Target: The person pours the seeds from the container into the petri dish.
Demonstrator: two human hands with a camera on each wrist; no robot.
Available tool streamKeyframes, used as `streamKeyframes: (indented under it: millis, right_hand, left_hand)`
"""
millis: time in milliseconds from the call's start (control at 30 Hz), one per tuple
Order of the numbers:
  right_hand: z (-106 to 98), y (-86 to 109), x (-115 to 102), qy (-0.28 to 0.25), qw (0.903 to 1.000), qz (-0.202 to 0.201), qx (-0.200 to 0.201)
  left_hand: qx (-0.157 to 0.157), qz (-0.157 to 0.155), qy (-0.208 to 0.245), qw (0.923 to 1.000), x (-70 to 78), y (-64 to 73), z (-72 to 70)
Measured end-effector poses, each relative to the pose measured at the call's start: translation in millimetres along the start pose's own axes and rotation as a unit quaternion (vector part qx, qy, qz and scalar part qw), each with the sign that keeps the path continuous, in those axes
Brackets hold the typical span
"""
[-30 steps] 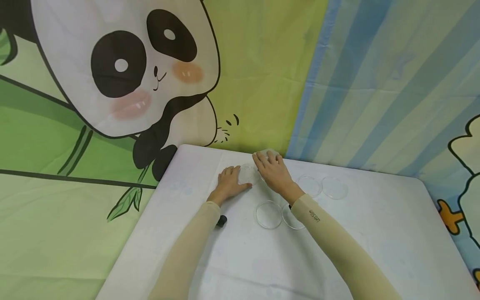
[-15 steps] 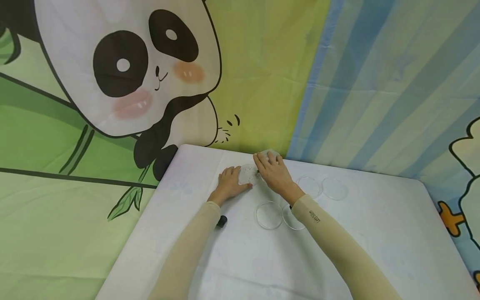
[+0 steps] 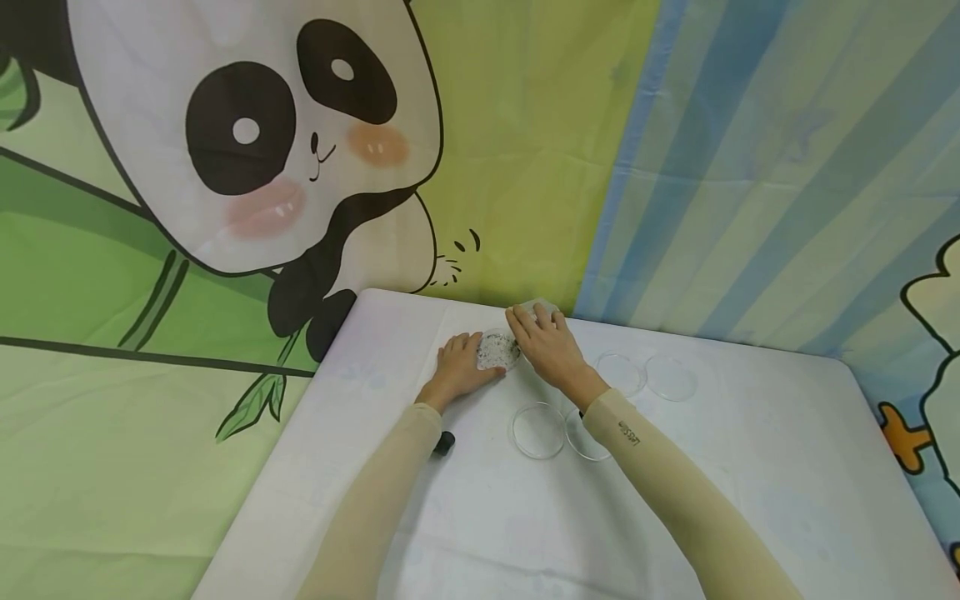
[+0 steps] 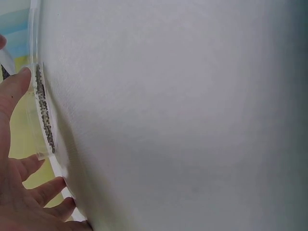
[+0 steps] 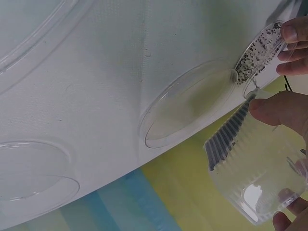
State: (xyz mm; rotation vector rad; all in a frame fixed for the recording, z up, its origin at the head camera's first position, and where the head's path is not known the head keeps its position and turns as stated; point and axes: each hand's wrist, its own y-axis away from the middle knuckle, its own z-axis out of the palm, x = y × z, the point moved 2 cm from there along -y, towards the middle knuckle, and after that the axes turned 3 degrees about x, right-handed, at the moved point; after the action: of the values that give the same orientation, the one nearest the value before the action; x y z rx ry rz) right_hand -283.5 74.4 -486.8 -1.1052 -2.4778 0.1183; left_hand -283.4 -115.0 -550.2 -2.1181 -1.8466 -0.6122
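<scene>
My left hand [image 3: 457,364] grips a petri dish [image 5: 260,52] at the back of the white table, thumb and index finger at opposite sides of its rim. Small dark grains [image 3: 498,349] are scattered over its bottom. In my right hand [image 3: 551,346] is a clear ribbed plastic container [image 5: 255,178], tipped with its lower corner right at the dish's edge. Dark grains lie in a striped band along the container's low side, as the right wrist view shows. The right thumb [image 5: 279,108] presses on its wall; in the head view the hand hides most of it.
Several clear dishes stand on the table [image 3: 735,467]: one dish [image 3: 537,431] in front, a second dish [image 3: 587,437] partly under the right sleeve, others [image 3: 671,377] to the right. A small black object [image 3: 444,443] lies by the left forearm. A printed panda curtain [image 3: 510,167] hangs behind.
Dark grains have gathered in the gripped petri dish, which looked nearly clear a second ago and held a few specks half a second ago. Both hands have stayed almost still.
</scene>
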Motion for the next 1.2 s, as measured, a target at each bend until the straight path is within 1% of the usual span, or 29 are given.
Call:
streamKeyframes:
  millis: [233, 400, 533, 800, 1200]
  right_hand:
    - [0.5, 0.3, -0.7, 0.005, 0.9999, -0.003, 0.01]
    - [0.5, 0.2, -1.4, 0.006, 0.9999, -0.006, 0.012]
    - [1.4, 0.0, -1.5, 0.007, 0.9998, -0.007, 0.018]
    - [1.8, 0.9, -2.1, 0.022, 0.9997, -0.007, 0.011]
    - [2.1, 0.3, -2.6, 0.03, 0.9994, -0.009, 0.018]
  left_hand:
    - [-0.001, -0.001, -0.004, 1.0, -2.3, -1.6, 2.9]
    - [-0.001, 0.0, -0.011, 0.9999, -2.0, -1.5, 3.4]
    - [-0.001, -0.002, -0.007, 1.0, -0.9, -0.3, 2.4]
    - [-0.002, -0.004, -0.005, 1.0, 0.1, 0.9, 0.7]
    - [-0.001, -0.005, -0.004, 1.0, 0.2, 0.2, 0.0]
